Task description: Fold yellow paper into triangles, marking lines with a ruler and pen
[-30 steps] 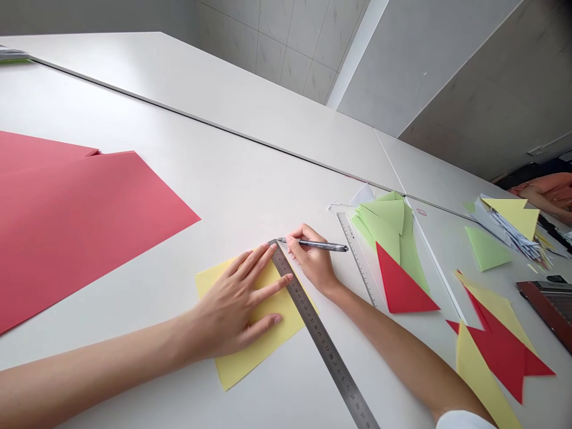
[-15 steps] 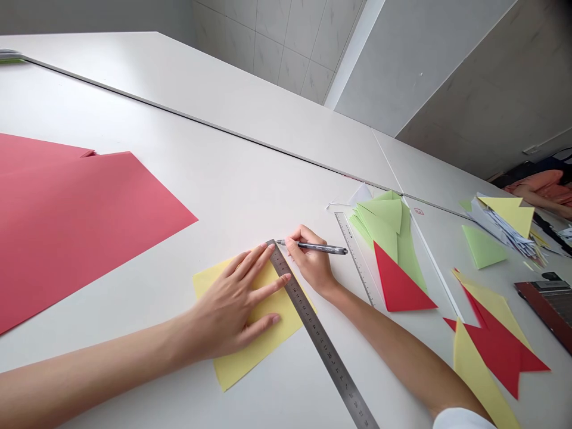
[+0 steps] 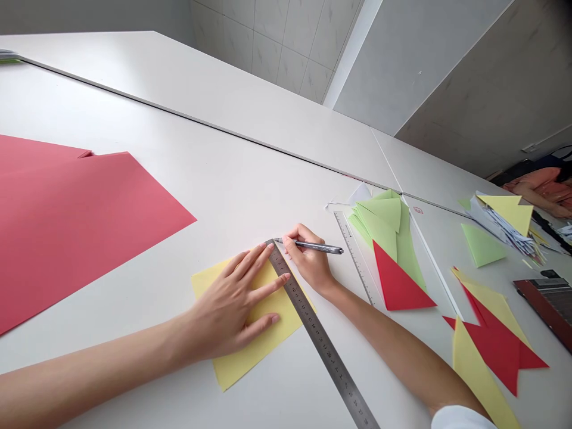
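In the lower centre of the frame, yellow paper [image 3: 288,313] lies beneath the left hand [image 3: 236,298], whose spread fingers press flat on it and the steel ruler [image 3: 324,342], grasping neither. The right hand [image 3: 310,262], just right of the ruler's upper end, pinches a pen [image 3: 319,246]. The paper looks light and easily creased, best held flat-palmed; the ruler seems stiff, best pressed along its face.
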The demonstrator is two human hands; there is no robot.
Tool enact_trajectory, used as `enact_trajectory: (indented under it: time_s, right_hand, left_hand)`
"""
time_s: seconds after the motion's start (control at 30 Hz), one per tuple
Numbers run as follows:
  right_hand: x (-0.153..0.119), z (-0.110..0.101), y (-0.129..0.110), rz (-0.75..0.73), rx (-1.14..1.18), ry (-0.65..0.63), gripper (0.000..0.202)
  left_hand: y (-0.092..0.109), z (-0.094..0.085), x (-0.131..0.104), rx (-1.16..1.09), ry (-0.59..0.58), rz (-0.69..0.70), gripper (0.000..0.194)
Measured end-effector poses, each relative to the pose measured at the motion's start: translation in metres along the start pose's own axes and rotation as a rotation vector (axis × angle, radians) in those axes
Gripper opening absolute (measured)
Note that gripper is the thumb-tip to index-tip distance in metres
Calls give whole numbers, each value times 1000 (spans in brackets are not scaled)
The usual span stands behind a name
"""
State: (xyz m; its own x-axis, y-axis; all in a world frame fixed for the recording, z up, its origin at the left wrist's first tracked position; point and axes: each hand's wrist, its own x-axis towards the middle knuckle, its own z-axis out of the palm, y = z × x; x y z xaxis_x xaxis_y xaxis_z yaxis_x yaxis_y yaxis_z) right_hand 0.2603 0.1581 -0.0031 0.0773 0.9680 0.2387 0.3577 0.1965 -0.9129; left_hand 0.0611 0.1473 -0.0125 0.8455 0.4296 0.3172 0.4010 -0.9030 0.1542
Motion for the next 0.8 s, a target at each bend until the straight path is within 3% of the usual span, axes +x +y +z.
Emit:
enact_trajectory:
  time_s: [0.8]
  right_hand:
    - [-1, 0, -1, 15, -33, 4, 20]
  left_hand:
    - [-1, 1, -2, -36, -5, -6, 58]
